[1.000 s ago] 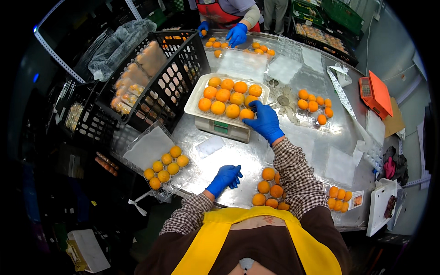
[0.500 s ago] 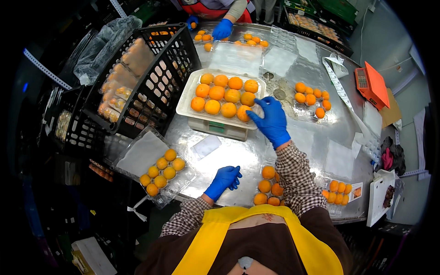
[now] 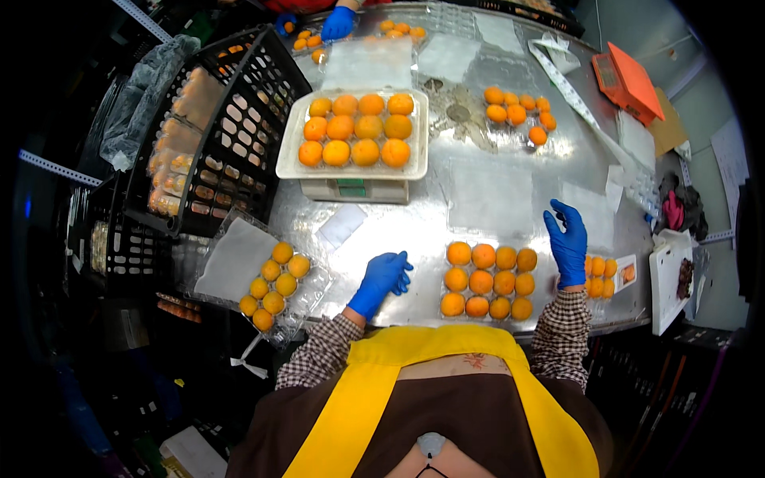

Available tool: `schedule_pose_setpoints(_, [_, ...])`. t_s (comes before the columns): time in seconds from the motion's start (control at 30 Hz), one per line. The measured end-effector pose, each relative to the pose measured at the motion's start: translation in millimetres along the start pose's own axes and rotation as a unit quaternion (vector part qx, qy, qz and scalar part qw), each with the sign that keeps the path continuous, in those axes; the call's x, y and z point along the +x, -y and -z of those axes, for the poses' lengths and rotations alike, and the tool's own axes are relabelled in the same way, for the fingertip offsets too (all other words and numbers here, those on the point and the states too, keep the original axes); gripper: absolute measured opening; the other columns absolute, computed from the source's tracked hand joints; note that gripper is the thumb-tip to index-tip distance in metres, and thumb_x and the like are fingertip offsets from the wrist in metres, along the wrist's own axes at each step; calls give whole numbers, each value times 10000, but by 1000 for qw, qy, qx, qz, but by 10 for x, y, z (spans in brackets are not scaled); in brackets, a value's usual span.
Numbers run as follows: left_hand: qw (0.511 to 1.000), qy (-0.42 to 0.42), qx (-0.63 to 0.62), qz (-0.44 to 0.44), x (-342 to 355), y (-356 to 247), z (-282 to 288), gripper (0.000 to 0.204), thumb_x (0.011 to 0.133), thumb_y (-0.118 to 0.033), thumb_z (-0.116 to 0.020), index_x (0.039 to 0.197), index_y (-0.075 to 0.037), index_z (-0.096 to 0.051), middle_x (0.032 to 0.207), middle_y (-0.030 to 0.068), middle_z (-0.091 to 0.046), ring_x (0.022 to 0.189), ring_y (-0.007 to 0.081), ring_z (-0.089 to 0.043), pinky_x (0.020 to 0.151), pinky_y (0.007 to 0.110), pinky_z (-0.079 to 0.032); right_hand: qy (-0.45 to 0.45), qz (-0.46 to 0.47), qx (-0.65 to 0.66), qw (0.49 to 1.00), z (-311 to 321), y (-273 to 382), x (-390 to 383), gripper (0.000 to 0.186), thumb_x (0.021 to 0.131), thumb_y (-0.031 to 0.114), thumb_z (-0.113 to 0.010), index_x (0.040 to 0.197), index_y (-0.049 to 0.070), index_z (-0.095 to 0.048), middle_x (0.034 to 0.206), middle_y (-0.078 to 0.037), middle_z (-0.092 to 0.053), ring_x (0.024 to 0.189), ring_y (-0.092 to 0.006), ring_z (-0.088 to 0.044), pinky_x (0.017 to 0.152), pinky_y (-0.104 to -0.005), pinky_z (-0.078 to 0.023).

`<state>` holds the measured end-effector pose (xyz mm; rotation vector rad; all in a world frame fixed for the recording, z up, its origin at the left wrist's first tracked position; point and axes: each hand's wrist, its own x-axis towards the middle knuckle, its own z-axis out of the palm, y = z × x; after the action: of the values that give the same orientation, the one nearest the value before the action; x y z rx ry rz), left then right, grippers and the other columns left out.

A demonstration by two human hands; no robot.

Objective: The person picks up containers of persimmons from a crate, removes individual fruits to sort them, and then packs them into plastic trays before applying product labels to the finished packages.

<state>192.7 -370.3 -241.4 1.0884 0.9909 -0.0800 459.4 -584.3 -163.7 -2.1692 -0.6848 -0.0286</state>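
Note:
My right hand (image 3: 567, 245), in a blue glove, hovers over the right part of the metal table, fingers spread and nothing in them. It is nearest a clear tray of small round orange fruits (image 3: 602, 276). My left hand (image 3: 381, 284), gloved too, rests low over the table's front with its fingers curled in and nothing showing in them. Between the hands lies a tray of larger orange fruits (image 3: 480, 281). Another full tray of orange fruits (image 3: 366, 126) sits in a white pan (image 3: 288, 151) on a weighing scale (image 3: 355, 190). Left of my left hand is a tray of yellow-orange fruits (image 3: 272, 285).
A black crate (image 3: 279, 88) with packed fruit stands at the left. Farther right are loosely filled fruits (image 3: 516, 109), a strip of labels (image 3: 578, 107) and an orange-red scale (image 3: 628, 84). Across the table is a co-worker's blue-gloved hand (image 3: 339, 24).
My right hand has left the fruit tray on the scale and come back to the right, near the front. My left hand stays about where it was. The view has shifted slightly.

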Motion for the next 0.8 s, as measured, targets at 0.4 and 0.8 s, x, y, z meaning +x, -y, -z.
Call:
schedule_pose_setpoints(0.4, [1000,-2,7,5,-5,-9,62,340,875,-336,-502,773,-18,-566,547,75,-559,397,138,-525,372,231,-424,73,-56,-53,994,264,-401,-625,328,771,176,-654,1058,36,-580,982,-83,-599,864,-186,-569,763,-283,-454])
schedule_pose_setpoints(0.8, [997,-17,77,-2,80,-30,60,400,900,-338,-435,789,12,-593,583,117,-598,412,184,-562,374,248,-446,124,37,-26,991,193,-269,-645,369,711,154,-672,1065,95,-584,995,-95,-600,924,-263,-563,806,-326,-451])
